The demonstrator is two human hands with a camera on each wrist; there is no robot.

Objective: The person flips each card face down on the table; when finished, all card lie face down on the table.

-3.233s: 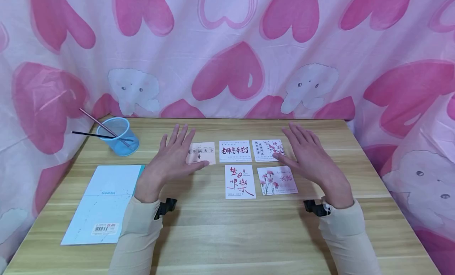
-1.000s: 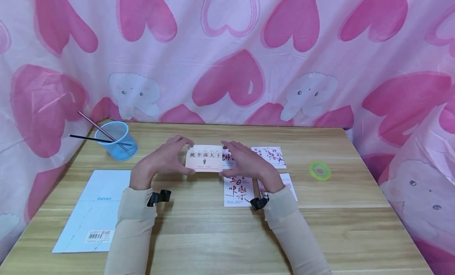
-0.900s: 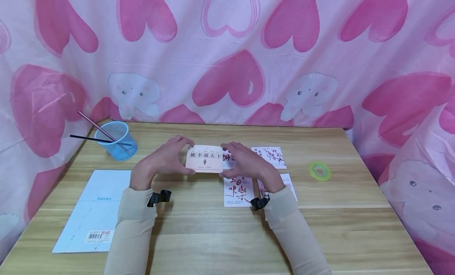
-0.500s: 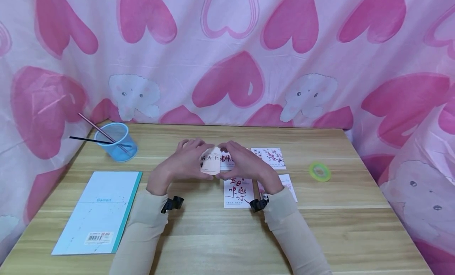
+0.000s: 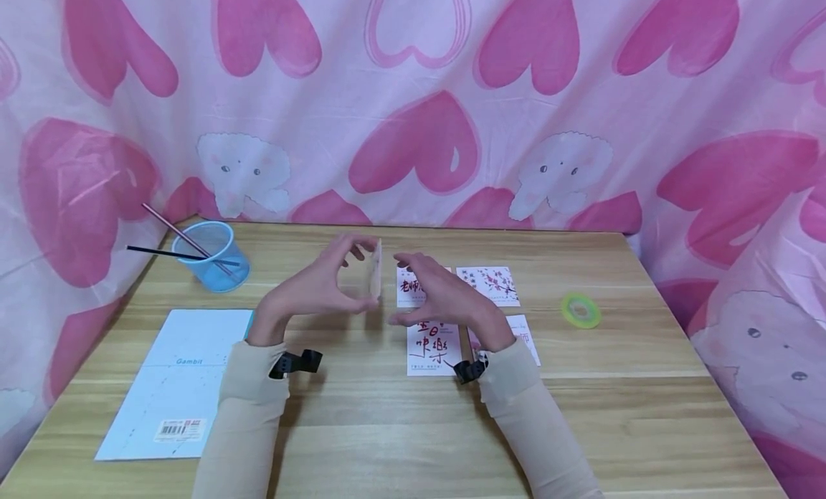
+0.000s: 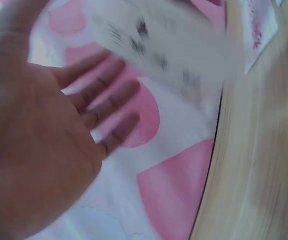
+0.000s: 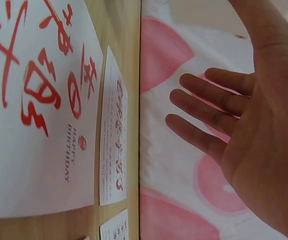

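My left hand (image 5: 310,287) pinches a small printed card (image 5: 376,271) between thumb and fingers, above the table. In the head view the card stands nearly edge-on; in the left wrist view its printed face (image 6: 169,45) is blurred. My right hand (image 5: 448,295) is a short gap to the right of it, fingers and thumb bent apart, holding nothing. Beneath the right hand lie a card with red script (image 5: 410,287) and a "Happy Birthday" card (image 7: 38,110), both partly covered. A blossom card (image 5: 488,286) and a mostly hidden card (image 5: 524,334) lie beyond its wrist.
A pale blue "Gambit" notebook (image 5: 168,384) lies at the left, partly under the left sleeve. Behind it stands a blue mesh cup (image 5: 219,269) with two thin sticks. A yellow-green ring (image 5: 582,310) lies right of the cards. A heart-patterned curtain borders the table.
Both hands first hovered spread over the cards, then held one card up between them. The right hand is now off it, and the left has turned the card edge-on.
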